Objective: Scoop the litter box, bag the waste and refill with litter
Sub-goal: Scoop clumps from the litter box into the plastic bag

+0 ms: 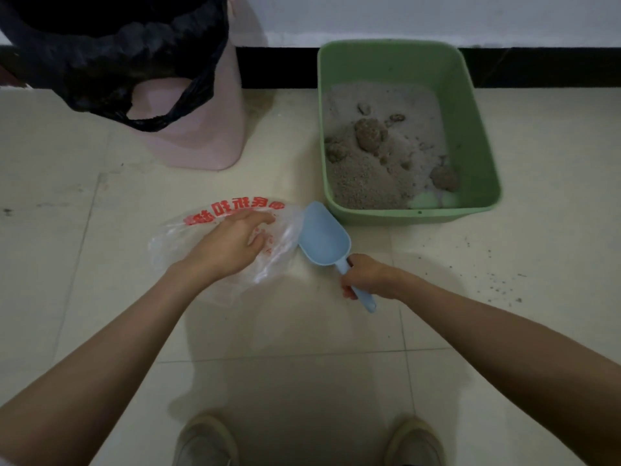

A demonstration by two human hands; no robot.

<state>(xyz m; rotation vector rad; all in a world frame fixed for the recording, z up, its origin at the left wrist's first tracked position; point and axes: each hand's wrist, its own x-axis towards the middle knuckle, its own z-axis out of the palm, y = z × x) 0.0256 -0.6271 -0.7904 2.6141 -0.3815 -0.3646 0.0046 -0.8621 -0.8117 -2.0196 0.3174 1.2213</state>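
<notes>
- Right hand (pixel 368 275), centre of the frame: its grip is wrapped round the handle of the blue scoop (pixel 324 237).
- Left hand (pixel 232 245), left of centre: fingers curled, grip bunching the clear plastic bag (pixel 215 237) on the floor.
- Green litter box (pixel 477 129), upper right, holds litter and clumps (pixel 369 132).
- Pink bin (pixel 198 129) with a black liner, upper left.

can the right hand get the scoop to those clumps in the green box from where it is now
Probably yes. The right hand already grips the blue scoop, whose bowl lies just short of the green litter box. The box is open-topped, and nothing stands between it and the clumps.
</notes>
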